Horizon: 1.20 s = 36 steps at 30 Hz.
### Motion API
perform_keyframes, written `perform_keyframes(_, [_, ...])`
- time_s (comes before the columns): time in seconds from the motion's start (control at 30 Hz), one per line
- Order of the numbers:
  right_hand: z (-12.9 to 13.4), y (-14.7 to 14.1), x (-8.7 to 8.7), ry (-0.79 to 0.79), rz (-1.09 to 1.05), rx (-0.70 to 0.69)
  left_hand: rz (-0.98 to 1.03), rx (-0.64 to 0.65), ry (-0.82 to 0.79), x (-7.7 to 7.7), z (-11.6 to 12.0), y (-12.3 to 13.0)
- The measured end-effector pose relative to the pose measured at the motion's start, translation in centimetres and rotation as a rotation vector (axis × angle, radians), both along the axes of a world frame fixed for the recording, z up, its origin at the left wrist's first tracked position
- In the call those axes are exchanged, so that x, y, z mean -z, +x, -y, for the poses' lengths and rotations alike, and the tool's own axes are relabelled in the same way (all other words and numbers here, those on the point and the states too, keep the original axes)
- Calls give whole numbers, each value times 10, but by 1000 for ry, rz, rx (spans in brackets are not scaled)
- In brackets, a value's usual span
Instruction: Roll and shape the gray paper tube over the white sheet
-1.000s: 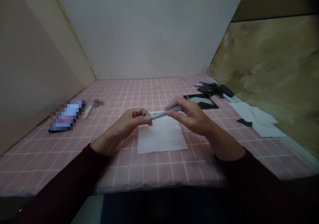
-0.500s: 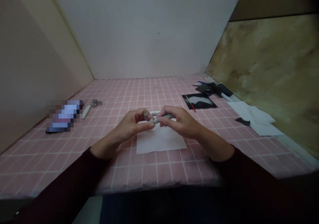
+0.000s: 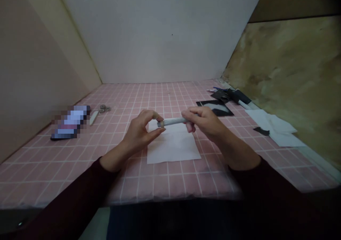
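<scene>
A slim, pale grey rod point(image 3: 174, 121) is held nearly level above a square sheet of white paper point(image 3: 172, 147), which lies on the tabletop point(image 3: 128, 183) under a pink cloth with white grid lines. The right hand point(image 3: 205, 122) is closed around the rod's right end, its fingers wrapping that part and hiding the tip. The left hand point(image 3: 138, 129) is curved with a narrow pinch: index finger above, thumb below, meeting at a small tan band point(image 3: 162, 124) that seems to sit around the rod just short of its left end. Whether the band is tape, a ring or something else is too small to tell.

The step in hand looks like fitting or adjusting this band, with the right hand steadying the rod and the left doing the fine work. From here, the next move would call for a firm right grip that keeps the rod from rolling, and a light, even pressure from the left thumb and finger, so that the band neither slips off the near end nor sits crooked.

The dark-bordered card point(image 3: 215, 107) beyond the right hand and the metal scissors-like item point(image 3: 104, 108) far to the left lie untouched.
</scene>
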State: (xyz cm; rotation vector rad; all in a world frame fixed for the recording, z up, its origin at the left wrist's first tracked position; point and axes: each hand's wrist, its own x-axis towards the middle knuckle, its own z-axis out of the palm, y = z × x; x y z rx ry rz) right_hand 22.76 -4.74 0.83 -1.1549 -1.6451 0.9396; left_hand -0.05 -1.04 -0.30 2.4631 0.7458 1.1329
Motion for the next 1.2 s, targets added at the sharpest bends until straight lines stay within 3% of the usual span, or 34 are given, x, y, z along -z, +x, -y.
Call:
perform_keyframes(0.13, [0, -3, 2, -71, 15, -137, -54, 23, 34, 1, 1, 1])
perform_keyframes(0.27, [0, 0, 1, 27, 31, -6, 13, 11, -34, 2, 0, 0])
perform_keyframes(0.43, [1, -5, 3, 30, 18, -144, 89, 137, -455, 5, -4, 0])
perform_keyframes(0.6, [4, 0, -3, 208, 67, 1, 288, 221, -768, 4, -9, 0])
perform_keyframes(0.7, [8, -3, -3, 275, 131, -77, 293, 265, -931, 4, -10, -1])
perform_keyframes(0.8, [11, -5, -2, 334, 194, -130, 258, 307, -992, 3, -11, -2])
perform_keyframes(0.93, [11, -3, -2, 433, 176, -11, 295, 318, -1057, 1, -14, -4])
perform_keyframes(1.1, [11, -7, -1, 421, 235, -131, 239, 349, -1135, 1, -15, -4])
perform_keyframes(1.2, [11, -4, -3, 420, 185, -14, 269, 333, -1119, -1, -16, -5])
